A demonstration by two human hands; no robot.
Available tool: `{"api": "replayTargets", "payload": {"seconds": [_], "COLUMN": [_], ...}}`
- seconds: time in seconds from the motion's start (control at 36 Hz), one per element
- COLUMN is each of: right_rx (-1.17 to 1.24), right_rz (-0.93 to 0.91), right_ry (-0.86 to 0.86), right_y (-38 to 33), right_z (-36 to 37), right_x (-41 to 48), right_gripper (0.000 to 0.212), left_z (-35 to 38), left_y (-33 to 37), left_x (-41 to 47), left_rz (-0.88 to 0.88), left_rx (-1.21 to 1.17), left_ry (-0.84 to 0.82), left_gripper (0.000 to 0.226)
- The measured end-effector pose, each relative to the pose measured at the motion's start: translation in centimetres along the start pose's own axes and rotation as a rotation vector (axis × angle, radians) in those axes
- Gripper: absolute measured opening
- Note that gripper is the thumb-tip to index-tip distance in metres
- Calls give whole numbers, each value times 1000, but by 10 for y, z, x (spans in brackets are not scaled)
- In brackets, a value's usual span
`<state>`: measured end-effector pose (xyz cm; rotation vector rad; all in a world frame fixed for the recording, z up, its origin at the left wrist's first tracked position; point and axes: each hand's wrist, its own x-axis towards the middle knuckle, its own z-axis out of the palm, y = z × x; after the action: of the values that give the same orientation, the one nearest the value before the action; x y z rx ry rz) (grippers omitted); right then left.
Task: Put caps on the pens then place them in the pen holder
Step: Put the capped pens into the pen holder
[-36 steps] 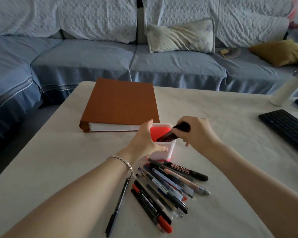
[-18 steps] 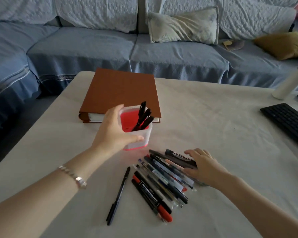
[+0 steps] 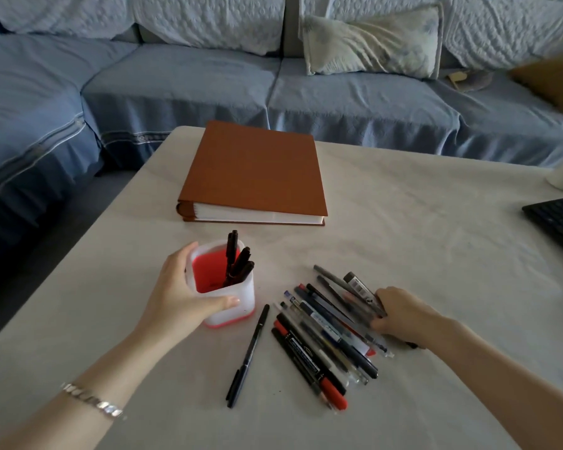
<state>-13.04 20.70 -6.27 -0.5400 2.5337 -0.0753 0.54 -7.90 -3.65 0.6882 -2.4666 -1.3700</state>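
As L hand (image 3: 179, 297) holds pen holder (image 3: 242, 295), R hand (image 3: 403, 316) partly hides pens (image 3: 322, 339).

Dim, soft daylight; wide-angle edge distortion

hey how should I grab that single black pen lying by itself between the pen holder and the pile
Probably pinch the single black pen at mid-barrel, coming straight down from above, fingers across its width. It lies flat on the table, apart from the pile, with bare table on both long sides.
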Motion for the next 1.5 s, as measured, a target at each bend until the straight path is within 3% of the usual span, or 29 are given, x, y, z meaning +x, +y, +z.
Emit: {"api": "replayTargets", "payload": {"seconds": [0.14,0.19,0.25,0.36,0.47,0.58,0.69,0.75,0.86,0.92,0.97,1.06,1.22,1.33,1.39,1.5], "right_rx": [76,140,243,541,772,804,745,758,811,866,815,693,390,222,200,75], "right_rz": [4,-2,-40,-237,-449,-533,-546,-530,-364,-268,-245,-317,-424,-360,-314,-332], "right_ry": [52,110,145,104,-57,-207,-258,-286,-282,-271,-253,-212,-200,-276,-287,-72], "right_y": [-3,-9,-16,-42,-77,-96,-106,-108,-111,-111,-111,-114,-144,-175,-190,-207], "right_z": [1,-3,-8,-27,-47,-52,-49,-46,-48,-52,-59,-75,-110,-115,-120,-124], "right_x": [-7,-15,-23,-47,-72,-79,-76,-74,-71,-67,-65,-63,-40,-19,-12,1], "right_gripper": [23,24,25,14,11,12,16,17,4,15,21,19,25,34,34,25], "left_z": [3,2,0,-5,-6,-3,-1,-2,-20,-30,-34,-30,-16,-10,-8,-4], "left_y": [1,3,7,34,69,83,81,81,80,71,61,44,15,5,3,-2], "left_x": [0,-1,-4,-16,-19,-17,-13,-12,-7,1,4,1,-2,-1,-2,-8], "left_rz": [11,1,24,288,160,121,109,142,288,386,417,397,384,383,393,227], "left_rx": [-39,-47,-21,-95,-481,-663,-796,-842,-845,-686,-517,-268,197,155,97,-81], "left_ry": [-100,-141,-90,154,-98,-225,-224,-169,109,232,219,140,148,183,139,-53], "left_gripper": [103,115,123,76,57,50,16,12,7,11,17,22,24,32,49,91]}}
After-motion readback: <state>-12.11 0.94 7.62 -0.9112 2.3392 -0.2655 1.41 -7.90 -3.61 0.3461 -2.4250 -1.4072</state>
